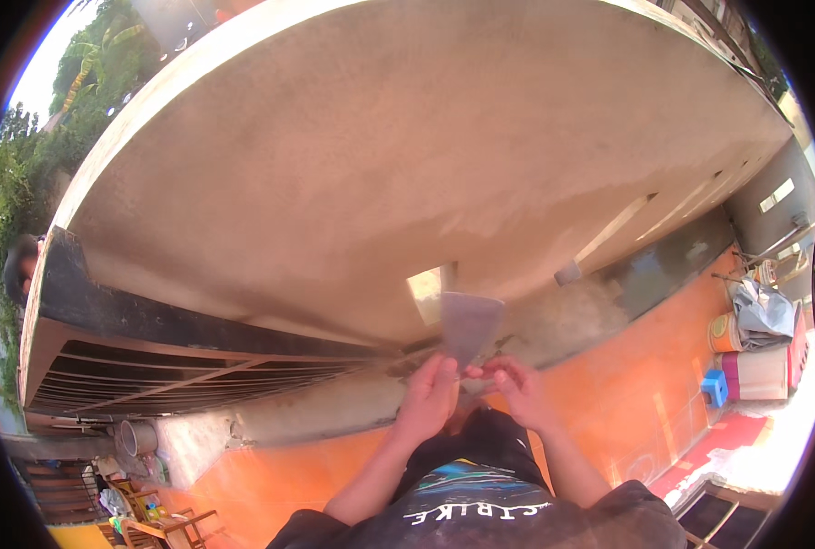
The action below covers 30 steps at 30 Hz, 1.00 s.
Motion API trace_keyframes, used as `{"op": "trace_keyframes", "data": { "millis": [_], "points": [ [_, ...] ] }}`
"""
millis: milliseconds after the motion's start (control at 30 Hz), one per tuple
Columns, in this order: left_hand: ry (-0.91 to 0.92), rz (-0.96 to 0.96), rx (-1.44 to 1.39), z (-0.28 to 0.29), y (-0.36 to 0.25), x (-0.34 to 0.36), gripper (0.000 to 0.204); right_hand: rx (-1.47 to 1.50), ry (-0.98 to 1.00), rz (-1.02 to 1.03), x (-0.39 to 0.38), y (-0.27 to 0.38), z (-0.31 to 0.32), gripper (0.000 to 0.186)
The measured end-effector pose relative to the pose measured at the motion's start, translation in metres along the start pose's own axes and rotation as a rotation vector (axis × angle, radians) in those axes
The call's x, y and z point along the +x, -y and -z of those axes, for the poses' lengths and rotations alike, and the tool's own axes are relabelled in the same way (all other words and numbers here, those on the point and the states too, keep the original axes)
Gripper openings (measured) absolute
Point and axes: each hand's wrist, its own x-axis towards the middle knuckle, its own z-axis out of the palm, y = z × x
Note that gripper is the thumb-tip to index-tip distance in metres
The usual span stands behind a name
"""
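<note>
A wide, flat grey scraper (471,320) stands blade-up in front of my chest, against the backdrop of a large smooth plastered surface (380,156). My left hand (433,393) is closed around the scraper's lower part, thumb upward. My right hand (515,393) is beside it, fingertips pinched at the base of the scraper, largely hiding the handle.
A dark slatted metal frame (197,366) runs along the lower left. Below are an orange floor (627,384), wooden chairs (160,522), buckets and sacks (760,311), and a blue stool (714,389). A person (25,270) is partly visible at the far left edge.
</note>
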Motion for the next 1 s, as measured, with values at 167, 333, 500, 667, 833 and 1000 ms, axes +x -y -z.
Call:
{"op": "trace_keyframes", "data": {
  "millis": [167,333,500,667,833,1000],
  "points": [
    [0.066,0.202,0.038,0.005,-0.021,0.003,0.032,0.183,0.115,0.1,0.03,0.037,-0.007,0.043],
    [0.0,0.001,-0.163,0.0,-0.022,0.014,0.03,0.244,0.387,0.006,0.078,0.062,-0.006,0.039],
    [-0.127,-0.072,-0.305,-0.026,-0.013,0.026,0.034,0.19,0.492,0.061,0.116,0.063,0.026,0.038],
    [-0.227,-0.134,-0.458,-0.051,0.005,0.035,0.048,0.147,0.693,0.083,0.143,0.062,0.052,0.037],
    [-0.32,-0.129,-0.579,-0.065,0.016,0.035,0.052,0.288,0.877,-0.092,0.154,0.068,0.063,0.035],
    [-0.358,-0.115,-0.595,-0.082,0.019,0.034,0.033,0.016,0.716,0.031,0.152,0.068,0.067,0.032]
  ]
}}
